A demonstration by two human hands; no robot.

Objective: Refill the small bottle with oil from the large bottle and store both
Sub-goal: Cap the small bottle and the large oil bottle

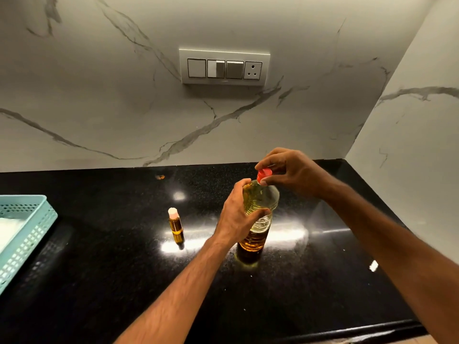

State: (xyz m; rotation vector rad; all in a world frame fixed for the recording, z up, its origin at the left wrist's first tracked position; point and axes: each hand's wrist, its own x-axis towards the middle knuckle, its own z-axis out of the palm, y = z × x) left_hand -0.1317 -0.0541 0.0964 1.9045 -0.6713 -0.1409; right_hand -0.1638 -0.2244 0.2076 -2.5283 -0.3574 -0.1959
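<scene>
the large bottle stands upright on the black counter, right of centre, with oil low in its body. the left hand wraps round its upper part, fingers and thumb curled on the clear plastic, most likely to hold it steady against twisting. the right hand comes over from the right and pinches the red cap between thumb and fingertips, a narrow grip fit for turning. whether the cap is being loosened or tightened cannot be told here.

the small bottle stands upright just left of the large one, apart from both hands, its pale cap on. it seems parked close by so the pour will be short, and since it is capped, the refill looks not yet begun.

a pale blue basket sits at the far left edge of the counter, perhaps where the bottles get stored. a switch panel is on the marble wall behind.
</scene>
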